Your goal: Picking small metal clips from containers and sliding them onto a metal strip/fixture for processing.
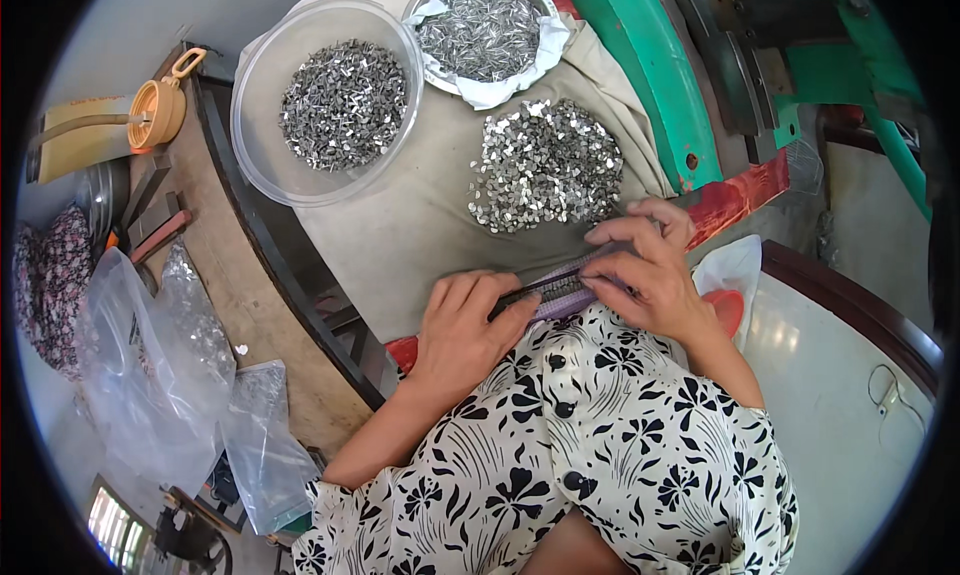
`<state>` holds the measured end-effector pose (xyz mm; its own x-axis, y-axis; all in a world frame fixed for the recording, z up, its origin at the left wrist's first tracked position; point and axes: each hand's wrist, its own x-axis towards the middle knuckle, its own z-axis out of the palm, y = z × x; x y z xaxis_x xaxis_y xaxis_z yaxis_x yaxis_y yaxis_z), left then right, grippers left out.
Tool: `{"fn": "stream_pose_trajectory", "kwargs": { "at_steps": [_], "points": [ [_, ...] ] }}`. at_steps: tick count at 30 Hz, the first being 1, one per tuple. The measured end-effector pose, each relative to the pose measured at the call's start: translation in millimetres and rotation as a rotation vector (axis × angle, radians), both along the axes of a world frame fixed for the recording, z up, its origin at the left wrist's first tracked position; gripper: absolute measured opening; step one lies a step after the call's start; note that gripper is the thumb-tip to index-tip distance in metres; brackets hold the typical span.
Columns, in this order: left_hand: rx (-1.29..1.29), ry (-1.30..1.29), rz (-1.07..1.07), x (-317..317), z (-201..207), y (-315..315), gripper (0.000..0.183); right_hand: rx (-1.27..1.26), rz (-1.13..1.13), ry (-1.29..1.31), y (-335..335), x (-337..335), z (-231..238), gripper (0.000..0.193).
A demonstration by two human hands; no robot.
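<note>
My left hand (465, 325) is closed, thumb and fingers pinching the near end of a dark narrow strip (535, 288) close to my body. Over the strip's other end, my right hand (650, 270) has its thumb and index finger brought together; whatever is between them is too small to name. Beneath the strip lies purple and grey cloth (565, 297), partly covered by my fingers. Just beyond my hands, a loose pile of small flat metal pieces (545, 165) spreads over the beige cloth (440, 230).
A clear plastic bowl (250, 125) of small metal pieces stands far left. Beside it, a lined metal bowl (550, 35) holds slim metal pieces. Green machinery (640, 65) borders the right. Plastic bags (160, 375) and an orange lidded container (157, 115) sit to the left.
</note>
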<state>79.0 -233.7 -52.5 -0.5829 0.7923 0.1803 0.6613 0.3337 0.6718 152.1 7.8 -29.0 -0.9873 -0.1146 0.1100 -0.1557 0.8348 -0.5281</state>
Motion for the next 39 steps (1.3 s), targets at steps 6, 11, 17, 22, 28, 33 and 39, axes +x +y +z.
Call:
{"fn": "stream_pose_trajectory", "kwargs": {
  "at_steps": [6,11,17,22,28,33,39],
  "points": [
    [-0.004,-0.055,0.048,3,0,5,0.03,0.032,0.019,0.015,-1,12,-9,0.018],
    [0.008,-0.041,0.036,3,-3,8,0.031,0.095,0.021,0.063,0,16,-9,0.022],
    [-0.011,-0.078,0.069,5,-3,12,0.032,0.056,-0.037,0.097,2,18,-9,0.025],
    [-0.042,-0.069,0.01,3,-1,17,0.028,0.127,0.005,0.127,-9,14,-6,0.024],
    [0.002,-0.078,0.022,1,3,14,0.034,0.255,0.068,0.157,-14,11,-3,0.019],
    [-0.039,-0.14,0.134,0,9,-4,0.035,0.321,0.075,0.108,-17,7,5,0.02],
    [-0.104,-0.174,0.16,3,11,-26,0.032,0.281,0.083,0.131,-19,5,3,0.024]
  ]
}}
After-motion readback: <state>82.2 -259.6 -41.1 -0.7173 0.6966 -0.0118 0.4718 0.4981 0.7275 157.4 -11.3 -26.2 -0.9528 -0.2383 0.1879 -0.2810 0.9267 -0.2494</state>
